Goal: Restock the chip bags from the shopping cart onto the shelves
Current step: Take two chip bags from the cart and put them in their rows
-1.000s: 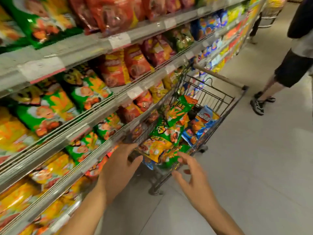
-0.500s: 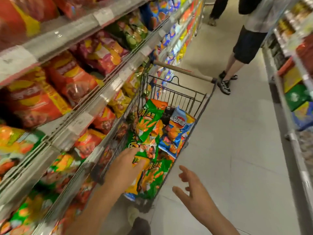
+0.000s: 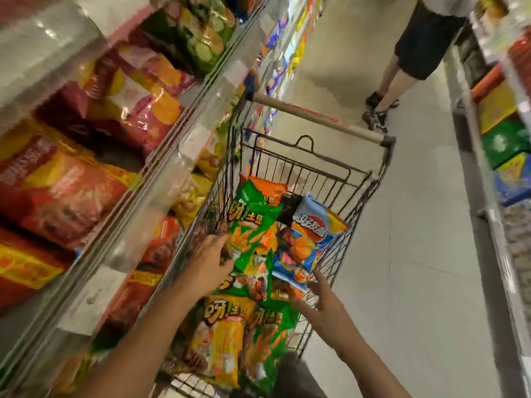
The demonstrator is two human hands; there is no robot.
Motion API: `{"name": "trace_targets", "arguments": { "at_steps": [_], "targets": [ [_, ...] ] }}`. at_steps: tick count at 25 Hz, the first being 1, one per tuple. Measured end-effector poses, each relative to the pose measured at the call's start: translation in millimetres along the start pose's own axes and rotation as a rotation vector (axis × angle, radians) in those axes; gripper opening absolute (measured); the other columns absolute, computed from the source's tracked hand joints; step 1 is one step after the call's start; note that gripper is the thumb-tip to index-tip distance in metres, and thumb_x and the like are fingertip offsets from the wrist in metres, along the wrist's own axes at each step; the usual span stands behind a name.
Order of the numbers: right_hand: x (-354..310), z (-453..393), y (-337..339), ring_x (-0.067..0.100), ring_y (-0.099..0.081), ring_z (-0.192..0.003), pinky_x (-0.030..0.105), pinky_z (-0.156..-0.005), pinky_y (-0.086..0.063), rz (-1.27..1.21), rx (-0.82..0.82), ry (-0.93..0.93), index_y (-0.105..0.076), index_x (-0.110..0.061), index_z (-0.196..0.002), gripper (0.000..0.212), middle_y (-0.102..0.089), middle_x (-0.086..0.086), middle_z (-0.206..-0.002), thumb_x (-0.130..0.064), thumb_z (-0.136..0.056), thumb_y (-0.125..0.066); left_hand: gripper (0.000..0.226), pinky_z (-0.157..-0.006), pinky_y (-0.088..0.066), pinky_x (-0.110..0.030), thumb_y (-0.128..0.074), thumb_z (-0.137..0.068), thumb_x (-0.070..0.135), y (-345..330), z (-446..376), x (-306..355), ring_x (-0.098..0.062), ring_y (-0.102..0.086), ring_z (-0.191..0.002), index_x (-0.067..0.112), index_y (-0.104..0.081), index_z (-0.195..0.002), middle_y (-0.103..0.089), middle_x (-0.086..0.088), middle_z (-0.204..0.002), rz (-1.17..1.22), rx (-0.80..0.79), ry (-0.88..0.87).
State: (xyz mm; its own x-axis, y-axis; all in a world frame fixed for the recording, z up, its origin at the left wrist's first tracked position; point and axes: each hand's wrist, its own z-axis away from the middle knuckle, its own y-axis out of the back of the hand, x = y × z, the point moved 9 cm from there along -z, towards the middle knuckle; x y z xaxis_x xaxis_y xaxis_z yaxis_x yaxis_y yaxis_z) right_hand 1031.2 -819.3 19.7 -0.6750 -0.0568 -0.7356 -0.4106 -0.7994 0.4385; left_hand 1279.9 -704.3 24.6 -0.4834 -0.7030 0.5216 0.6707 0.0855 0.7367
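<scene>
Chip bags are being reached for in the shopping cart (image 3: 362,196).

The left hand (image 3: 208,264) is laid on a green bag (image 3: 253,228), though a closed grip cannot be confirmed; the right hand (image 3: 323,304) is spread, empty, beside a blue bag (image 3: 310,239). Green, yellow and blue bags fill the cart. Next, a firm hold and a lift toward the shelves (image 3: 161,156) seem needed.

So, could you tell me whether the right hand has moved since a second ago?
Yes. The right hand has moved forward over the shopping cart rim, fingers now at the blue chip bag.
</scene>
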Motion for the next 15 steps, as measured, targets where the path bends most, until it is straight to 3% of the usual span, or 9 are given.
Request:
{"name": "trace_targets", "arguments": {
  "at_steps": [3,5,8,12,14,15],
  "targets": [
    [21,-53,9,0.000,-0.058,-0.113,0.020,-0.084,-0.050,-0.225,0.022,-0.145,-0.037,-0.043,-0.139,0.064,-0.057,-0.013,-0.130,-0.031,-0.088,-0.075,0.078,-0.123,-0.017,-0.040,-0.059,-0.100,0.029,0,-47,-7,-0.024,-0.014,-0.154,0.019,-0.013,-0.162,-0.018,-0.005,-0.166,-0.021,-0.027,0.033],
    [39,-96,6,-0.014,-0.055,-0.096,0.012,-0.069,-0.047,-0.370,0.027,-0.228,-0.042,-0.047,-0.120,0.053,-0.055,-0.024,-0.115,-0.028,-0.086,-0.078,0.084,-0.125,-0.015,-0.043,-0.059,-0.101,0.032,-6,-85,-15,-0.023,-0.009,-0.155,0.023,-0.003,-0.163,-0.009,-0.002,-0.169,-0.047,-0.099,0.085],
    [73,-142,1,-0.001,-0.056,-0.090,0.021,-0.064,-0.044,-0.599,0.134,-0.399,-0.039,-0.036,-0.118,0.054,-0.059,-0.015,-0.105,-0.016,-0.086,-0.077,0.096,-0.123,-0.018,-0.041,-0.064,-0.097,0.039,-21,-129,-32,-0.022,-0.008,-0.156,0.027,0.006,-0.162,-0.003,0.000,-0.170,-0.076,-0.207,0.158],
    [98,-174,-10,0.006,-0.058,-0.084,0.013,-0.049,-0.047,-0.731,0.230,-0.574,-0.037,-0.025,-0.127,0.062,-0.061,-0.008,-0.101,-0.005,-0.084,-0.077,0.113,-0.125,-0.013,-0.042,-0.075,-0.089,0.039,-45,-168,-58,-0.023,0.001,-0.156,0.026,0.011,-0.161,0.003,-0.003,-0.170,-0.026,-0.334,0.265],
    [104,-181,-8,0.013,-0.062,-0.089,0.012,-0.053,-0.046,-0.708,0.308,-0.606,-0.042,-0.019,-0.132,0.067,-0.063,0.000,-0.109,-0.014,-0.078,-0.082,0.118,-0.125,-0.020,-0.047,-0.083,-0.082,0.030,-56,-179,-70,-0.026,-0.014,-0.155,0.024,0.004,-0.162,-0.009,-0.008,-0.170,0.082,-0.370,0.318],
    [104,-182,-6,0.013,-0.064,-0.093,0.014,-0.057,-0.047,-0.682,0.338,-0.594,-0.046,-0.023,-0.132,0.069,-0.064,-0.003,-0.109,-0.021,-0.074,-0.083,0.120,-0.119,-0.033,-0.046,-0.086,-0.079,0.024,-61,-182,-75,-0.026,-0.032,-0.149,0.025,-0.001,-0.162,-0.024,-0.008,-0.166,0.149,-0.376,0.325]
  ]
}}
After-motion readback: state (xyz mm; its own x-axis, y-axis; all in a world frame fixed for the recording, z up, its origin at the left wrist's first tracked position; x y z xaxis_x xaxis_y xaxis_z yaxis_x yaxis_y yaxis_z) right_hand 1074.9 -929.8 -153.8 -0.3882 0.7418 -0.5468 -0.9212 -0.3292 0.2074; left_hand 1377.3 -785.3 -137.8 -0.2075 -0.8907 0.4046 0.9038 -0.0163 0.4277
